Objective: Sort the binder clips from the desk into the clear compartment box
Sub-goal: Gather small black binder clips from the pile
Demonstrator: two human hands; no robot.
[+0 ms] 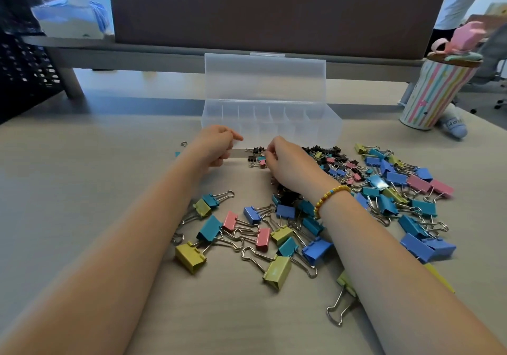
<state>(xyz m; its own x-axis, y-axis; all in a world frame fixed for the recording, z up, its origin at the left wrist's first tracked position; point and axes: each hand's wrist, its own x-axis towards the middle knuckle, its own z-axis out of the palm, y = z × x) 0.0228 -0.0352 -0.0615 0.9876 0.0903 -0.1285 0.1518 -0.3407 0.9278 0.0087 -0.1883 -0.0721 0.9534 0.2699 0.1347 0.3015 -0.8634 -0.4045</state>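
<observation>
Both hands (216, 143) (288, 159) w/ fingers curled, grip unclear, btwn clips (301, 217) & box (271, 121).

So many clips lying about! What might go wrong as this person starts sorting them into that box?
The binder clips lie tangled, wire handles interlocked, so lifting one may drag others along. The right forearm rests across the pile and could sweep clips about. The small black clips by the clear compartment box look fiddly and may slip into a wrong compartment.
</observation>
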